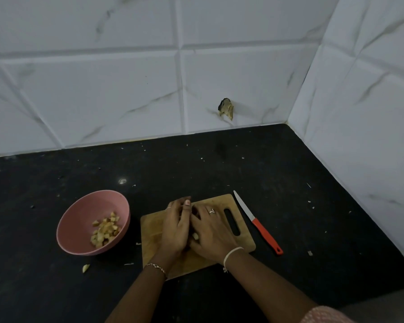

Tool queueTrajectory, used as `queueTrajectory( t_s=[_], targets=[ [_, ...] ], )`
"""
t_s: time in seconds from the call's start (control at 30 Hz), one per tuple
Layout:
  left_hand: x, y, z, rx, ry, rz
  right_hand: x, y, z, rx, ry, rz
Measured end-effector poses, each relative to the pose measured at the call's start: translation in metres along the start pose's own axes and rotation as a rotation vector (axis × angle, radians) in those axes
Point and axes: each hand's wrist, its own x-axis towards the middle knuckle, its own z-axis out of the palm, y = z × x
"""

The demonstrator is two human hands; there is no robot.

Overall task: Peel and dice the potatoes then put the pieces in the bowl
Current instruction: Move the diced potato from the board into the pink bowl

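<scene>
black countertop [266, 171] meets white marbled tiles [103, 89] (one chipped hole [226, 108] low down).

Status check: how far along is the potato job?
Done: diced pieces sit in the pink bowl; the knife lies beside the cutting board. In hand: the left hand and right hand cup loose pieces together on the board. Left: moving these to the bowl, and one stray piece lies on the counter.

Nothing to read from where I'm standing. No lettering, label, brand or number shows on the pink bowl [79, 217], the wooden board [245, 238], the red-handled knife [257, 223] or the tiled wall [103, 89].
</scene>
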Motion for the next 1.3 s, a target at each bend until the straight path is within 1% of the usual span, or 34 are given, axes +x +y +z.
queueTrajectory(
  t_s=[0.17, 0.37, 0.53, 0.67, 0.8, 0.87, 0.93, 1.07, 1.13, 1.2, 1.3],
  targets=[
    [0.001, -0.001, 0.002, -0.023, 0.014, -0.005, 0.005, -0.001, -0.001, -0.032, 0.02, -0.05],
    [0.001, 0.002, 0.003, -0.052, 0.006, -0.023, 0.009, -0.003, -0.003, 0.004, 0.026, -0.083],
    [0.002, 0.004, 0.002, -0.109, -0.017, -0.06, 0.015, -0.001, -0.003, 0.017, 0.035, -0.057],
    [0.005, 0.006, 0.0, -0.141, -0.023, -0.083, 0.019, -0.004, -0.008, 0.076, 0.1, -0.011],
    [0.001, 0.014, -0.001, -0.201, -0.007, -0.04, 0.021, -0.009, -0.012, 0.181, 0.137, 0.081],
    [-0.001, 0.018, 0.0, -0.218, 0.021, 0.003, 0.021, -0.011, -0.012, 0.277, 0.173, 0.158],
    [-0.002, 0.021, 0.003, -0.241, 0.032, 0.025, 0.022, -0.013, -0.013, 0.441, 0.221, 0.263],
    [-0.005, 0.03, 0.014, -0.364, 0.041, -0.019, 0.028, -0.019, -0.021, 0.954, 0.291, 0.588],
    [-0.008, 0.041, 0.019, -0.474, 0.063, -0.082, 0.032, -0.025, -0.025, 1.19, 0.321, 0.712],
    [-0.011, 0.053, 0.023, -0.589, 0.098, -0.127, 0.034, -0.032, -0.028, 1.366, 0.341, 0.765],
    [-0.01, 0.067, 0.023, -0.665, 0.183, -0.139, 0.038, -0.042, -0.034, 1.56, 0.33, 0.757]
  ],
)
